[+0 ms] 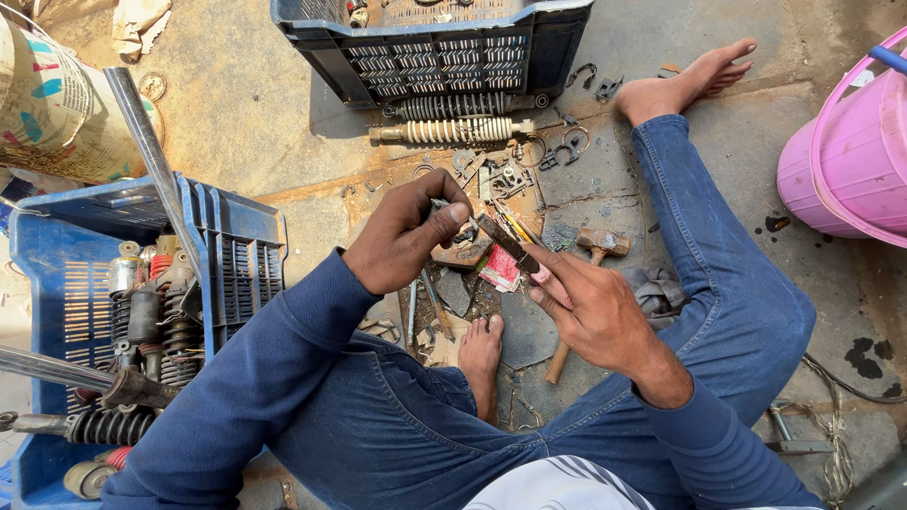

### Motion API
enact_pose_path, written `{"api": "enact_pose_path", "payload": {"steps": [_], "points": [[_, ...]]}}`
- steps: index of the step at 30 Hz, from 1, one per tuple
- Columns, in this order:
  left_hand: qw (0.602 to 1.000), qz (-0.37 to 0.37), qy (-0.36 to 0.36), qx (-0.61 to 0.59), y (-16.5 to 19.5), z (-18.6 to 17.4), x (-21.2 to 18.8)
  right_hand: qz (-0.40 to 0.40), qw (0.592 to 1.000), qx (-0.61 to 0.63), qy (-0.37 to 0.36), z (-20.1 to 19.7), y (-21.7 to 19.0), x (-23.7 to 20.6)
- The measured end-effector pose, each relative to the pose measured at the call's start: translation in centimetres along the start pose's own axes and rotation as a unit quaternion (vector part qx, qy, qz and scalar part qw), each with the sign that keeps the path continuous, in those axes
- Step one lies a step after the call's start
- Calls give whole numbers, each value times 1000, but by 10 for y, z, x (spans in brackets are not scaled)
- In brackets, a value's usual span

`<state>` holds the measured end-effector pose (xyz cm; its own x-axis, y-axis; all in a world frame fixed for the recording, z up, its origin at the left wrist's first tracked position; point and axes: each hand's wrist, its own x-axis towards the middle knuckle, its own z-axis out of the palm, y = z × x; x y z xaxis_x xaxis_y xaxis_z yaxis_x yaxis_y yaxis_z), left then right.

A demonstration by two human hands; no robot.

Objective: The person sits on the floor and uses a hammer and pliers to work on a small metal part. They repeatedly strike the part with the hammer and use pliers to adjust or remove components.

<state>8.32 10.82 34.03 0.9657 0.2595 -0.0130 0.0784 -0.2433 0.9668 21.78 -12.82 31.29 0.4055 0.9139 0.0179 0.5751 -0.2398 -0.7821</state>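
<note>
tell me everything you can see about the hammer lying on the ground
The hammer lies flat on the concrete floor, just beyond the right hand. Its head looks like worn, rusty brown metal, blocky in shape, pointing right. The wooden handle runs down toward the person, passing under the right hand and showing again below it beside a dark flat stone. A grey rag lies beside it. Neither hand grips it.

crate (227, 255) left w/ shocks inside, bucket (841, 161) right, hammer (595, 247) between

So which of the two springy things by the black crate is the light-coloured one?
The nearer spring, closer to the hands. The one right against the black crate is dark.
</note>
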Motion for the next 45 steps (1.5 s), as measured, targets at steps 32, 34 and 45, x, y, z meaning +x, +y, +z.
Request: {"api": "enact_pose_path", "payload": {"steps": [32, 34, 45], "points": [[916, 117, 71, 378, 21, 16, -1, 83, 961, 233, -123, 26, 37, -16], [913, 113, 64, 386, 23, 17, -1, 96, 962, 221, -127, 27, 38, -15], [789, 237, 48, 565, 25, 14, 0, 26, 985, 126, -119, 23, 28, -7]]}}
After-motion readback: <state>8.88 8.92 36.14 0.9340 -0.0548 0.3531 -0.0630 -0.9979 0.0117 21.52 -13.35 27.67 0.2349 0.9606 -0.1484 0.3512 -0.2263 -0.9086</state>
